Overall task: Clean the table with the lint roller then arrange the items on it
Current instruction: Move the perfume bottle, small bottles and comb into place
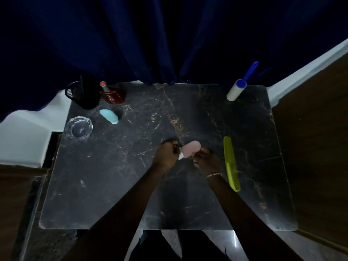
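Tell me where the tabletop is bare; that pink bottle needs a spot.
Bare: the middle between the blue bottle and lint roller, and the near strip in front of the comb. Crowded: far left corner by the ashtray.

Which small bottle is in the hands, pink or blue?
The pink bottle, held between left hand and right hand; the blue bottle lies untouched by the ashtray.

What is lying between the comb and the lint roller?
Nothing: in the head view the dark tabletop between the green comb and the lint roller is bare.
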The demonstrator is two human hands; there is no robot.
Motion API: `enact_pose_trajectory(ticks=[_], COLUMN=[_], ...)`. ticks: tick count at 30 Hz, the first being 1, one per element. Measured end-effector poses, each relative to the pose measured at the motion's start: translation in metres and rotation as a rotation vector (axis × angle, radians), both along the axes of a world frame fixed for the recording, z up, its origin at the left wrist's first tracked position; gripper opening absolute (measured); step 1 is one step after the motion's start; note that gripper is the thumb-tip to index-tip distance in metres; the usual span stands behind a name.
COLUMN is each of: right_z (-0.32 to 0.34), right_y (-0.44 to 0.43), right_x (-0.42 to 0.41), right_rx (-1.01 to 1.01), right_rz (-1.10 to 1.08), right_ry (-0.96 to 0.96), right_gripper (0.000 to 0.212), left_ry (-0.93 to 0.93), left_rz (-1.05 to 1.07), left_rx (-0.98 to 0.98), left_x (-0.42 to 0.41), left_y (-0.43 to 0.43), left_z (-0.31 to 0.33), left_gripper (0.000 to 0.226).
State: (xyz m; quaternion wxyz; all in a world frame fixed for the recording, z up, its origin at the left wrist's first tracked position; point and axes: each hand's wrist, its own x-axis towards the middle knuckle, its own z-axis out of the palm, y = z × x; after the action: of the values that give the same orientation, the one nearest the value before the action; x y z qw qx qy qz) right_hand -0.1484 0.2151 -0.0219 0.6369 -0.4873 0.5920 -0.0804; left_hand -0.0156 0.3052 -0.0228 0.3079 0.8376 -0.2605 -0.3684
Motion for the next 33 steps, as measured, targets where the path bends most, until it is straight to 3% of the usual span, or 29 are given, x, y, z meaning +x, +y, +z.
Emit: enact_pose_trajectory(ticks=[14, 18, 22, 25, 29, 33], right_z=[0.002, 0.005, 0.006, 0.009, 0.016, 0.023], right_y=[0.010, 0.025, 0.048, 0.065, 0.090, 0.114], right_x=[0.005, 0.015, 0.038, 0.060, 0.096, 0.135], right_rx=[0.161, 0.183, 0.151, 0.123, 0.075, -0.142], right_rz=[0.013, 0.056, 0.106, 0.175, 0.272, 0.391], right_ry=[-0.097, -0.111, -0.126, -0.156, -0.171, -0.103], right_gripper=[0.042, 0.034, 0.029, 0.010, 0.017, 0.026], left_ry=[0.143, 0.173, 0.166, 0.157, 0.118, 0.035], left_rz=[0.147, 0.158, 0.158, 0.200, 0.254, 0.292], left_rx=[-0.049, -0.103, -0.135, -0.174, -0.202, -0.206], left_x=[-0.016, -0.006, 0.016, 0.035, 0.062, 0.090], left_y=[0.018, 0.043, 0.068, 0.089, 0.117, 0.141], left_z=[-0.003, 0.003, 0.012, 0.019, 0.029, 0.037], left_gripper=[0.034, 0.038, 0.031, 0.025, 0.022, 0.023])
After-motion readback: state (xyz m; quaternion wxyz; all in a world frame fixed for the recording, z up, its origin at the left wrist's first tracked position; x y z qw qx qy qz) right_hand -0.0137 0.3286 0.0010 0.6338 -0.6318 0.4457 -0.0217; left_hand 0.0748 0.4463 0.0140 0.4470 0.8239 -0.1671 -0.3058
